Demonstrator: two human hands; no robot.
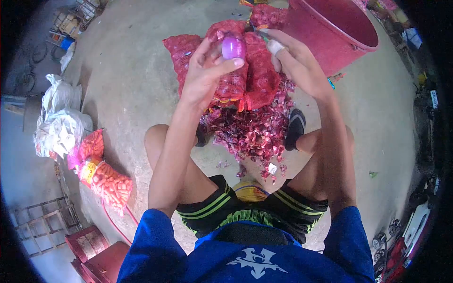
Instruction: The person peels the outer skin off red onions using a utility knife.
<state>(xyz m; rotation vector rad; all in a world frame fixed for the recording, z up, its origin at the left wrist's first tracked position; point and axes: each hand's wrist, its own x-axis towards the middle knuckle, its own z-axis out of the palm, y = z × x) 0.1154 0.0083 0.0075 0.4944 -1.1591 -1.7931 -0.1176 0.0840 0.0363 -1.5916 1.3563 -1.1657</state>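
A shiny purple-red onion (234, 47) sits in my left hand (206, 70), with the thumb along its lower side and the fingers curled behind it. To the right of it, my right hand (295, 59) is closed on a small green tool (264, 36), mostly hidden by the fingers. White wrapping covers the tip of my right thumb. Below both hands are red mesh sacks (262, 80) filled with onions. A heap of onion skins (247, 132) lies on the floor between my feet.
A large pink tub (325, 35) stands at the upper right, near my right hand. White sacks (63, 118) and a mesh bag of carrots (111, 184) are on the left. Red crates (99, 250) lie at lower left. Various items line the right wall.
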